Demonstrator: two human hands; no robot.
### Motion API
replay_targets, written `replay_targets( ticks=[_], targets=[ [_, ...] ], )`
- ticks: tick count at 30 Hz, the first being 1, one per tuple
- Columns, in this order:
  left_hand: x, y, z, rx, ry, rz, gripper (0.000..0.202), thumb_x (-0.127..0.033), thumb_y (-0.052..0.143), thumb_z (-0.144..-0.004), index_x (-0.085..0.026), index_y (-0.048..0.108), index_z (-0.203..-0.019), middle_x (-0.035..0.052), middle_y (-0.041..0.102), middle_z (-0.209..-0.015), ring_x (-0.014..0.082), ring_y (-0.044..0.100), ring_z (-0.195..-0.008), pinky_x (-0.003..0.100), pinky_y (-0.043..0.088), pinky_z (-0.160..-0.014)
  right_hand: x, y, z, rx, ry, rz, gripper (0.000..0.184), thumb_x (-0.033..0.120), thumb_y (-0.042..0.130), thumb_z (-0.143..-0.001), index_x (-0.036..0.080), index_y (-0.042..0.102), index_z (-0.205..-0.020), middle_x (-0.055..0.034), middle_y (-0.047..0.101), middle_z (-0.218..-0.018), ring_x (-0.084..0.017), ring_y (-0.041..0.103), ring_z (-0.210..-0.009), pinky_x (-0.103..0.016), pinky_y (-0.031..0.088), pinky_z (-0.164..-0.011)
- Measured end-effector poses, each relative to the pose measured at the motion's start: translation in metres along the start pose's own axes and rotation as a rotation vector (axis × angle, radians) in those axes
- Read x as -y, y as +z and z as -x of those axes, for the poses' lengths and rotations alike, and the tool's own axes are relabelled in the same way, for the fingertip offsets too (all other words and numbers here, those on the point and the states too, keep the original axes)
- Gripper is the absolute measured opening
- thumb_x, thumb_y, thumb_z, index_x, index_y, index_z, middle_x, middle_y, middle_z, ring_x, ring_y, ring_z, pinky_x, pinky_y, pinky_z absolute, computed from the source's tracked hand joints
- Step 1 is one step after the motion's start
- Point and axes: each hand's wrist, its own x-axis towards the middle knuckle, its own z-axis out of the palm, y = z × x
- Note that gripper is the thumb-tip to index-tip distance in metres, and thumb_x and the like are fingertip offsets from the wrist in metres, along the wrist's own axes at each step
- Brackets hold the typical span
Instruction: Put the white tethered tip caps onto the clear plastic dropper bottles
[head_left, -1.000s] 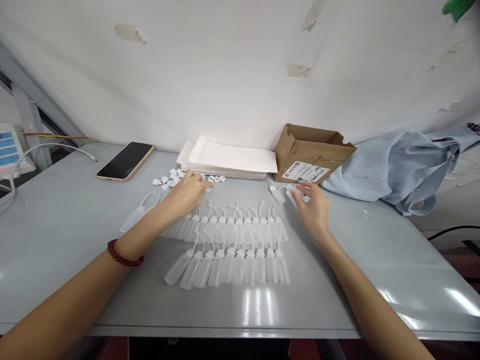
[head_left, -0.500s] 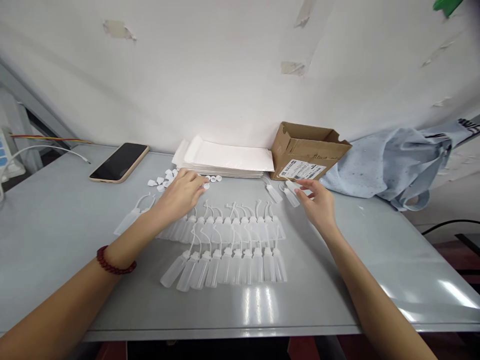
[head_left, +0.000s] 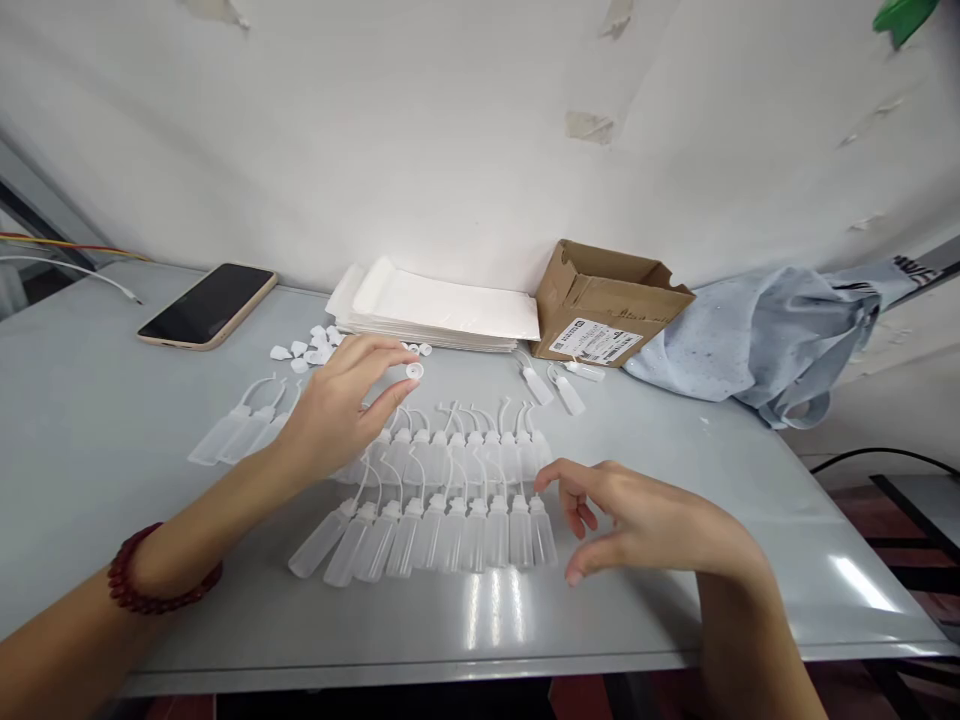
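My left hand [head_left: 341,405] pinches a small white cap [head_left: 415,370] between thumb and index finger, above the back row of bottles. My right hand [head_left: 637,515] is open, thumb and fingers apart, beside the right end of the front row. Its index fingertip is close to the nozzle of the last translucent squeeze bottle [head_left: 541,535]; whether they touch I cannot tell. Both rows of bottles lie side by side with thin bent tubes pointing away from me. My left forearm partly hides a few more bottles [head_left: 221,438]. Loose white caps [head_left: 319,345] are heaped behind my left hand.
A stack of white envelopes [head_left: 450,310] lies against the wall beside an open cardboard box [head_left: 600,305]. Several single bottles [head_left: 568,393] lie before the box. A phone [head_left: 208,305] rests at the back left, and light blue cloth [head_left: 712,340] at the right.
My right hand has left the bottle near the box and come toward me, opening beside the front row. That bottle now lies by the box. My left hand still holds the cap.
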Motion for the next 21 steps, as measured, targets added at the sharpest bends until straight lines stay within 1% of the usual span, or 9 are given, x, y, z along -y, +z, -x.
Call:
replay_targets(
  ticks=[2,3,6,8,13,18,21],
  targets=[
    [-0.002,0.000,0.000,0.010,-0.022,0.023,0.020,-0.028,0.050,-0.091,-0.016,0.063,-0.101,0.0095,0.064,-0.103,0.0235,0.059,-0.101,0.035,0.051,-0.081,0.001,0.004,-0.002,0.040,0.063,0.051,0.067,0.052,0.074,-0.066,0.022,0.051,-0.121,-0.0002,0.059,-0.079,-0.021,0.055,-0.078,-0.029,0.042,-0.066],
    [-0.003,0.000,0.000,0.012,-0.028,0.031,0.020,-0.029,0.050,-0.091,-0.016,0.063,-0.100,0.0093,0.064,-0.103,0.0234,0.059,-0.101,0.035,0.052,-0.079,0.001,0.007,-0.003,0.046,0.081,0.073,0.070,0.052,0.075,-0.065,0.021,0.050,-0.122,-0.0004,0.058,-0.079,-0.021,0.054,-0.078,-0.029,0.041,-0.066],
    [-0.004,0.000,0.000,0.007,-0.043,0.046,0.020,-0.030,0.051,-0.090,-0.016,0.064,-0.098,0.0094,0.065,-0.102,0.0233,0.060,-0.099,0.032,0.052,-0.072,0.001,0.013,-0.007,0.052,0.093,0.117,0.072,0.050,0.077,-0.063,0.020,0.050,-0.122,0.0004,0.056,-0.077,-0.020,0.052,-0.073,-0.028,0.039,-0.063],
    [-0.003,0.000,0.000,-0.003,-0.043,0.056,0.020,-0.030,0.052,-0.090,-0.015,0.064,-0.097,0.0096,0.065,-0.101,0.0231,0.061,-0.098,0.031,0.052,-0.071,0.002,0.017,-0.009,0.030,0.098,0.142,0.069,0.048,0.077,-0.064,0.020,0.050,-0.121,0.0013,0.055,-0.074,-0.020,0.052,-0.071,-0.028,0.036,-0.061],
    [-0.004,-0.001,0.000,-0.016,-0.049,0.071,0.020,-0.030,0.053,-0.089,-0.015,0.064,-0.096,0.0094,0.065,-0.101,0.0227,0.061,-0.097,0.033,0.052,-0.075,0.004,0.022,-0.009,-0.014,0.111,0.210,0.065,0.046,0.077,-0.064,0.019,0.052,-0.118,0.0019,0.055,-0.069,-0.020,0.052,-0.068,-0.028,0.035,-0.059],
    [-0.007,-0.002,0.000,0.009,-0.093,0.083,0.018,-0.030,0.053,-0.089,-0.017,0.064,-0.096,0.0086,0.065,-0.103,0.0221,0.060,-0.098,0.031,0.052,-0.070,0.005,0.027,-0.011,-0.060,0.084,0.254,0.053,0.037,0.076,-0.066,0.017,0.057,-0.111,0.0003,0.056,-0.065,-0.021,0.053,-0.065,-0.027,0.034,-0.056],
    [-0.008,-0.002,0.000,0.011,-0.102,0.091,0.018,-0.032,0.052,-0.088,-0.019,0.063,-0.094,0.0074,0.066,-0.101,0.0218,0.060,-0.097,0.032,0.051,-0.071,0.005,0.029,-0.010,-0.105,0.047,0.264,0.045,0.031,0.071,-0.068,0.017,0.059,-0.108,0.0002,0.055,-0.063,-0.020,0.052,-0.062,-0.027,0.033,-0.054]
  ],
)
